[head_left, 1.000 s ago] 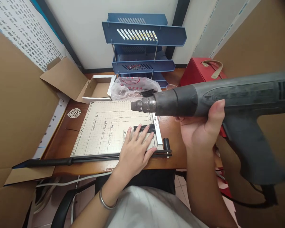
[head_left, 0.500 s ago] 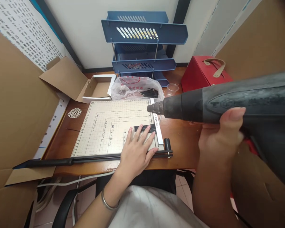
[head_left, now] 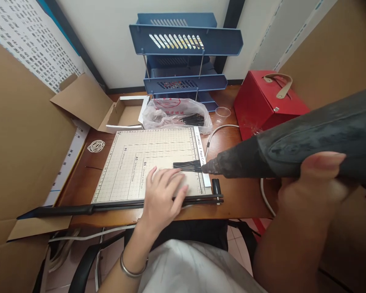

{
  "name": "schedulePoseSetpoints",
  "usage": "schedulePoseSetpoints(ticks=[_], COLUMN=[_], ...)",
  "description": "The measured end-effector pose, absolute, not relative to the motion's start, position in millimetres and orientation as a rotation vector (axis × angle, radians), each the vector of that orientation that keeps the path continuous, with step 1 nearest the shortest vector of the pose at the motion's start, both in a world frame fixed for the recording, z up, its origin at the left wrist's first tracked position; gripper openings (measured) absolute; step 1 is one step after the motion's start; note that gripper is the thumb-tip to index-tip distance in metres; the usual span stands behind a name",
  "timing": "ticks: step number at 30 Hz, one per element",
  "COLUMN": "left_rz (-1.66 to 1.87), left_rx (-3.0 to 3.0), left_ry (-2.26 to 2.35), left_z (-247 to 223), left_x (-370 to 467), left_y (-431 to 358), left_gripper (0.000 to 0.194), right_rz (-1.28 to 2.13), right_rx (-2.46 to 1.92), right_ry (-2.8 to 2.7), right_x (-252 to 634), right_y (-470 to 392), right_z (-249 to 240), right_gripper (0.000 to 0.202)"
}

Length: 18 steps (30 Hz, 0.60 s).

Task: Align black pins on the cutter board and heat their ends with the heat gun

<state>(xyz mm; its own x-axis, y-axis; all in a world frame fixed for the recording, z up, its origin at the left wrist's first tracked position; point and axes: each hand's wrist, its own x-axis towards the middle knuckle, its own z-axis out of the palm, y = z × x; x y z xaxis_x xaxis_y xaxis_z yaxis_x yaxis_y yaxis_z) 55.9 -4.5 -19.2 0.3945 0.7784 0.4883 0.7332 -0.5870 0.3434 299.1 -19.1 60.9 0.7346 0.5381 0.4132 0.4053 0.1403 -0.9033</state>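
Observation:
A row of thin black strands [head_left: 187, 166] lies side by side on the gridded paper cutter board [head_left: 122, 162], its right end at the white ruler strip [head_left: 199, 146]. My left hand [head_left: 163, 195] rests over the board just left of and below the strands, fingers apart and slightly bent, holding nothing. My right hand [head_left: 314, 187] is wrapped round a large dark hot-air tool [head_left: 293, 142]. The tool's nozzle points left and down, its tip by the strands' right end; whether it touches them I cannot tell.
Behind the board sit a plastic bag [head_left: 177, 114] of black strands, a clear cup [head_left: 222, 114], an open cardboard box [head_left: 129, 112] and a blue rack [head_left: 186, 40]. A red box [head_left: 262, 101] stands right; a cutter handle [head_left: 64, 209] juts left; coiled white cord [head_left: 96, 145] lies left.
My left hand has slid left off the strands, its fingers more bent. The tool in my right hand has tilted and moved down and right, its nozzle now at the strands' right end.

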Motion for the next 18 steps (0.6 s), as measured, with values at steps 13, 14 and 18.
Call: schedulePoseSetpoints(ticks=[13, 14, 18], left_rz=[1.201, 1.210, 1.222], left_rx=[2.353, 2.357, 2.401], left_ry=[1.552, 1.549, 1.538], left_z=[-30.2, -30.4, -32.0], left_x=[41.5, 41.5, 41.8], left_y=[2.4, 2.2, 2.9], left_gripper=[0.037, 0.039, 0.043], right_rz=[0.191, 0.194, 0.296], right_rx=[-1.714, -1.717, -1.692], right_ry=[-0.855, -0.841, -0.877], right_x=[280.5, 282.6, 293.0], right_y=[4.6, 4.6, 2.9], right_z=[71.7, 70.2, 62.0], right_gripper=[0.065, 0.064, 0.061])
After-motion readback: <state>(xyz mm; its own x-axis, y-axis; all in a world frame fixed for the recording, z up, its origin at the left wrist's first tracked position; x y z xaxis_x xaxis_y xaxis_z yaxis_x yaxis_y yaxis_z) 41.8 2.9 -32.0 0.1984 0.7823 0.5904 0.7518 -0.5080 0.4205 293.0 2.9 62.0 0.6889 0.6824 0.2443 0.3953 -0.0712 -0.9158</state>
